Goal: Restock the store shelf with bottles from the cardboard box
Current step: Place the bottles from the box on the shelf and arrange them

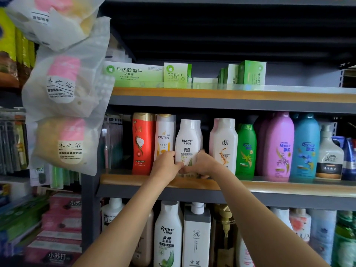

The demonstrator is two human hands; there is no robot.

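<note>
A white Raclen shampoo bottle stands upright at the front of the middle shelf, between a white Pantene bottle and another white bottle. My left hand grips its lower left side. My right hand grips its lower right side. Both hands cover the bottle's base. The cardboard box is out of view.
Red, green, pink and blue bottles fill the same row. Green boxes sit on the shelf above, more bottles below. Bagged sponges hang at the left beside the shelf upright.
</note>
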